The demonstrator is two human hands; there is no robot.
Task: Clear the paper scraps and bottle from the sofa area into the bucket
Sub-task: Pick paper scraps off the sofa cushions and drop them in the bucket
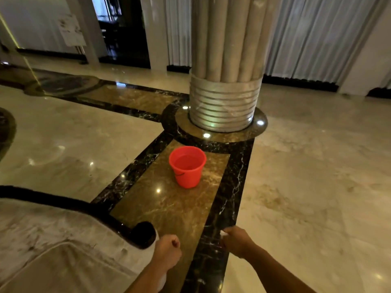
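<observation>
A red plastic bucket (187, 166) stands upright on the brown marble floor strip, ahead of me and a little below the column. My left hand (167, 250) is a closed fist near the sofa's arm, with nothing visible in it. My right hand (237, 240) is closed around a small white paper scrap (223, 233) that pokes out by the thumb. Both hands are well short of the bucket. The pale sofa (53, 250) with a dark curled armrest (143, 233) fills the lower left. No bottle is in view.
A wide fluted column (225, 102) with a ribbed metal base rises just behind the bucket. Polished marble floor (306, 176) spreads to the right and left. Curtains and a dark doorway line the far wall.
</observation>
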